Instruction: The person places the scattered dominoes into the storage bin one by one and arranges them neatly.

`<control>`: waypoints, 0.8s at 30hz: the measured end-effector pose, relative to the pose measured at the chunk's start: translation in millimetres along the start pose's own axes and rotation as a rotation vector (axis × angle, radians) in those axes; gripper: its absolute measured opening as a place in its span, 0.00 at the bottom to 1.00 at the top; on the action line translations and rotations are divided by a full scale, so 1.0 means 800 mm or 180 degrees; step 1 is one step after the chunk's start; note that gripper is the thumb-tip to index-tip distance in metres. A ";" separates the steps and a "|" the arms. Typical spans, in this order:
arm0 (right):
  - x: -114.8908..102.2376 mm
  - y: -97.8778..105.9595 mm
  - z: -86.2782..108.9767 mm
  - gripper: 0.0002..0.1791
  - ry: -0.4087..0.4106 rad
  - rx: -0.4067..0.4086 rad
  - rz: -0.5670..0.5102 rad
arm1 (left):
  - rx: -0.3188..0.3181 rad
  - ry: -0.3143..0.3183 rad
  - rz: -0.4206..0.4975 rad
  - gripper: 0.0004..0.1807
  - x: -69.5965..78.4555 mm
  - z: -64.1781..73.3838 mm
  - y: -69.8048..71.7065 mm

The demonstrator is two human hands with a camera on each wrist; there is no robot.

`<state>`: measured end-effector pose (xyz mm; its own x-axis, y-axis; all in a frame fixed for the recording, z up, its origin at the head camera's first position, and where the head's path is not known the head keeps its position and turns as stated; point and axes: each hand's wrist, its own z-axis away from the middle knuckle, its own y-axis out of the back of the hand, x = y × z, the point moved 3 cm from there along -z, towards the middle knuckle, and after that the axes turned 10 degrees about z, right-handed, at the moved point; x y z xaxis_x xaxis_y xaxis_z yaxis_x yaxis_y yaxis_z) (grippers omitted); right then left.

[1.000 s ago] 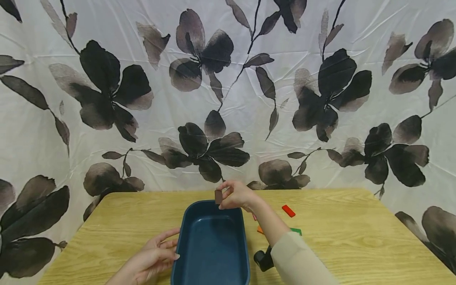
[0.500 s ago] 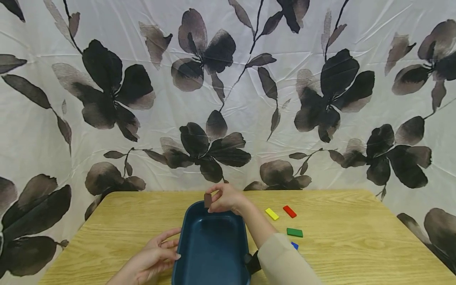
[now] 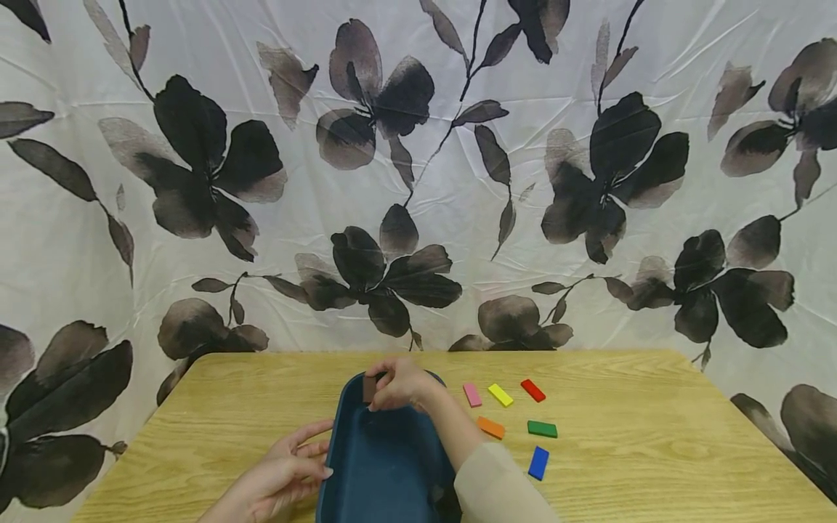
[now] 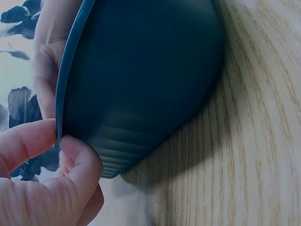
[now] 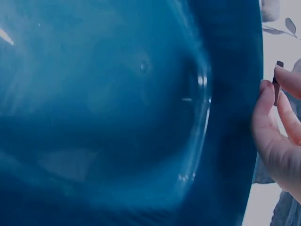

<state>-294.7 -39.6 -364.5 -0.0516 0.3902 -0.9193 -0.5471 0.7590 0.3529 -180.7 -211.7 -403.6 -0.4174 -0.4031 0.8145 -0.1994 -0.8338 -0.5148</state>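
Observation:
A small brown rectangular block [image 3: 369,389] is pinched between the thumb and fingers of my right hand [image 3: 404,385]. This hand is over the far left corner of a deep blue plastic tub [image 3: 382,472]. In the right wrist view the block [image 5: 276,89] shows edge-on, near the tub's rim. My left hand [image 3: 284,465] is at the tub's left side. Up close in the left wrist view, its thumb and finger pinch the tub's rim [image 4: 71,52] from both sides. The tub's bare floor shows beneath my right forearm, which hides part of its right wall.
Right of the tub, several flat blocks lie spread on the wooden table [image 3: 628,436]: pink [image 3: 472,394], yellow [image 3: 500,394], red [image 3: 532,390], orange [image 3: 490,427], green [image 3: 542,429] and blue [image 3: 539,463]. A floral cloth [image 3: 418,181] hangs behind the table.
My right hand has moved left and down with the brown block, from the tub's far edge to its far left corner. More blocks on the table are uncovered. My left hand stays put.

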 end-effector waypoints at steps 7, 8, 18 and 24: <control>0.011 -0.014 -0.003 0.26 -0.0088 -0.0014 0.0022 | 0.0041 0.0008 -0.0005 0.44 -0.001 0.001 0.001; 0.013 -0.016 -0.004 0.26 -0.0103 -0.0010 0.0045 | 0.0046 0.0010 -0.0006 0.44 -0.001 0.001 0.001; 0.028 -0.031 -0.010 0.25 -0.0275 -0.0004 0.0078 | 0.0010 0.0040 0.0127 0.45 -0.004 -0.001 0.001; 0.035 -0.036 -0.013 0.25 -0.0356 -0.0007 0.0097 | -0.0020 0.0031 0.0147 0.47 -0.002 -0.006 0.003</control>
<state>-289.5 -55.9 -402.1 0.0252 0.4689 -0.8829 -0.5487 0.7448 0.3799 -184.7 -211.5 -407.1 -0.4350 -0.4373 0.7872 -0.1854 -0.8120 -0.5535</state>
